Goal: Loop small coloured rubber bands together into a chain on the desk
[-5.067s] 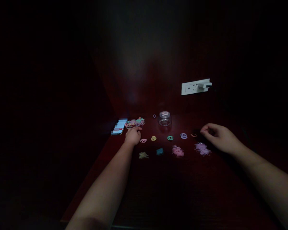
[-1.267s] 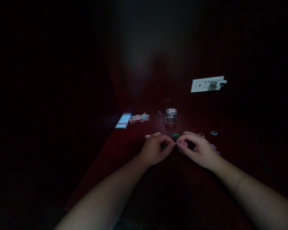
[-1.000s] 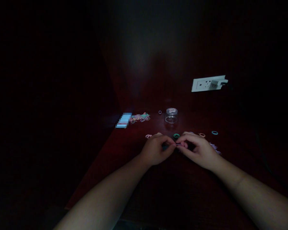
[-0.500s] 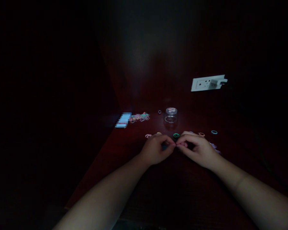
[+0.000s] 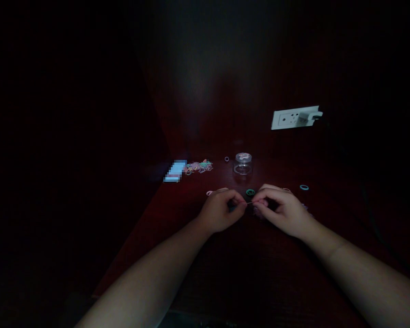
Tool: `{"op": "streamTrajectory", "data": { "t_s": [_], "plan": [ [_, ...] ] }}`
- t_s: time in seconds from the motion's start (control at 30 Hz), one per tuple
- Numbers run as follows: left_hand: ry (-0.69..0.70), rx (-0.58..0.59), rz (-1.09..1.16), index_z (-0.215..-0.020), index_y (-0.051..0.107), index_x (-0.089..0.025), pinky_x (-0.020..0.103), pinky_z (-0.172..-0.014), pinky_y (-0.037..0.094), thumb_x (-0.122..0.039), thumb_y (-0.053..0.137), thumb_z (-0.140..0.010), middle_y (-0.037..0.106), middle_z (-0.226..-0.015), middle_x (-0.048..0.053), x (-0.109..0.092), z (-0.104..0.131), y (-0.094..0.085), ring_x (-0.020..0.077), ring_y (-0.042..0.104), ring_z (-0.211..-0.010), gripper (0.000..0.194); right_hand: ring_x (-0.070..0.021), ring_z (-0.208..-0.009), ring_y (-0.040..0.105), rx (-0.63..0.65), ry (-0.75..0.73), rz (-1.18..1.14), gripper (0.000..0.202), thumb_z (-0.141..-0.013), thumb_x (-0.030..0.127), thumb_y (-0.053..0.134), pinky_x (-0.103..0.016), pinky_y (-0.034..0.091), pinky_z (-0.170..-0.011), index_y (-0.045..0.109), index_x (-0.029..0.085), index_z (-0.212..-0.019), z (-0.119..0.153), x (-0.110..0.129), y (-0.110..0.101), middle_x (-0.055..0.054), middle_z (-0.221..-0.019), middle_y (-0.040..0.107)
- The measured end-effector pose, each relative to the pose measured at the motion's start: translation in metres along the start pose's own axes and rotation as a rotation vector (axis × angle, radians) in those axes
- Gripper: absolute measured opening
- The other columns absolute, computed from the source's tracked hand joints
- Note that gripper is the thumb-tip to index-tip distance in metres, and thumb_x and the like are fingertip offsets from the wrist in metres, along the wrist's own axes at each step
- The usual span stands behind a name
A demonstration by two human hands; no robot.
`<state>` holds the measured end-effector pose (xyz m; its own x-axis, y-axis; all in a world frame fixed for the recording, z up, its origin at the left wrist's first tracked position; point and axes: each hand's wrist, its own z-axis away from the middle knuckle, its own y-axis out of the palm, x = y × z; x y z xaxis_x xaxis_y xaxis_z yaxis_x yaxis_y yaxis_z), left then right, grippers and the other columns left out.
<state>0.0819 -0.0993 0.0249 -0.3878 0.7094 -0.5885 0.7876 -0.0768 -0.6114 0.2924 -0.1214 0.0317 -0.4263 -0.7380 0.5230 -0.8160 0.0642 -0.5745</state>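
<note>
My left hand (image 5: 223, 209) and my right hand (image 5: 280, 207) face each other over the dark red table, thumb and forefinger pinched on each. A thin pale hair tie (image 5: 249, 203) spans the small gap between the fingertips, held at both ends. Just beyond them lie green hair ties (image 5: 250, 192). A pink hair tie (image 5: 209, 193) shows beside my left knuckles. Past my right hand is a light blue hair tie (image 5: 304, 187). Purplish ties (image 5: 258, 212) are partly hidden under my right fingers, and others lie behind that hand.
A clear lidded jar (image 5: 243, 165) stands toward the back wall, with a small dark ring (image 5: 227, 159) on its left. A heap of coloured hair ties (image 5: 200, 167) lies beside a lit, blurred-out phone (image 5: 175, 171). A wall socket (image 5: 295, 117) holds a plug. The room is dim.
My hands have drawn slightly apart, the left one a little to the left. The pale hair tie now shows between fingertips that were nearly touching before.
</note>
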Motion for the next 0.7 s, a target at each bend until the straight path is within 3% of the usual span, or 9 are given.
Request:
{"op": "streamTrajectory", "data": {
  "t_s": [0.7],
  "plan": [
    [-0.004,-0.028,-0.024,-0.086,0.068,-0.019,0.031,-0.073,0.047,-0.025,0.062,-0.087,0.071,-0.08,0.001,0.0007,0.0012,-0.0009,0.0157,0.061,-0.076,0.008,-0.0151,-0.065,0.052,0.007,0.054,-0.019,0.011,-0.09,0.018,0.058,-0.029,0.043,-0.061,0.062,0.019,-0.08,0.0012,-0.0005,0.0002,-0.001,-0.071,0.055]
  ]
}}
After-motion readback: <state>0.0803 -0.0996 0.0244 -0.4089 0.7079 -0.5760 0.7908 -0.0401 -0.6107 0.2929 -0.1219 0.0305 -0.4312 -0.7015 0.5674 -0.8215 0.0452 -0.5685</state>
